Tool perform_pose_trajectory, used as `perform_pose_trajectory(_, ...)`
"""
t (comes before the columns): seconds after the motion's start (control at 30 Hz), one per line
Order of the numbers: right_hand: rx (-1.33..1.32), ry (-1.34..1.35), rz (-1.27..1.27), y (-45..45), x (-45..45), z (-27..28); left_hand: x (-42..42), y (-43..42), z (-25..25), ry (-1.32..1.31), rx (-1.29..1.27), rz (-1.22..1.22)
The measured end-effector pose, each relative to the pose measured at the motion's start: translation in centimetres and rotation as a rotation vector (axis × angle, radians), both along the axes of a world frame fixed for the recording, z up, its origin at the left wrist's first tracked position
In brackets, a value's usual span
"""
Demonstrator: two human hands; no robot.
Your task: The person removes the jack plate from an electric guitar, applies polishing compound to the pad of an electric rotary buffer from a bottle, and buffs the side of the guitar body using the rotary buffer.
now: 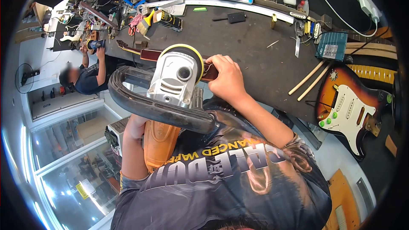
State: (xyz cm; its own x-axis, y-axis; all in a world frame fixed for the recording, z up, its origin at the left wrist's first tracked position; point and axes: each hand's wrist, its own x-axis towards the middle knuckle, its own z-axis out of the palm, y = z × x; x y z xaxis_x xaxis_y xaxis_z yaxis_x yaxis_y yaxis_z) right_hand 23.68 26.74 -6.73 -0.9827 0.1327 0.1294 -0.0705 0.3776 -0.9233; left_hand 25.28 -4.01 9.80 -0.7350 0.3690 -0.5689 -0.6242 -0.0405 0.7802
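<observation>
An orange and silver polisher with a black loop handle and a yellow-rimmed round pad is held up in front of my body. My left hand is at its orange body, with the fingers mostly hidden behind the tool. Beyond the polisher, a long reddish-brown wooden piece, like a guitar neck, lies along the near edge of the dark bench. My right hand grips its right end, fingers curled over the top, just right of the pad.
On the bench are a brush, a box, a black object and two wooden sticks. A sunburst guitar body is at the right. Another person works at the left.
</observation>
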Motion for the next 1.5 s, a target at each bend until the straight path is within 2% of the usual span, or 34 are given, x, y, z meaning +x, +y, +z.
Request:
perform_pose_trajectory(0.37,0.015,0.002,0.007,0.1,-0.2,-0.3,0.7,0.2,-0.2,-0.064,0.045,0.074)
perform_pose_trajectory(0.57,0.007,-0.005,0.013,0.1,-0.1,0.0,0.9,1.0,0.5,-0.030,-0.051,0.069)
perform_pose_trajectory(0.77,0.001,-0.025,0.015,0.4,-0.4,-0.3,1.4,0.5,0.4,-0.026,0.011,0.159)
perform_pose_trajectory(1.0,0.003,-0.052,0.024,0.4,-0.6,0.1,1.3,0.3,-0.1,-0.002,0.025,0.036)
perform_pose_trajectory(1.23,0.008,-0.072,0.024,0.6,-0.9,0.3,1.4,-0.1,0.4,-0.059,0.114,0.153)
perform_pose_trajectory(1.33,0.009,-0.055,0.019,0.5,-0.8,0.2,1.4,-0.1,0.0,0.001,0.086,0.140)
perform_pose_trajectory(1.5,-0.008,-0.090,0.035,0.7,-0.9,0.3,0.8,2.7,0.3,-0.001,-0.124,0.066)
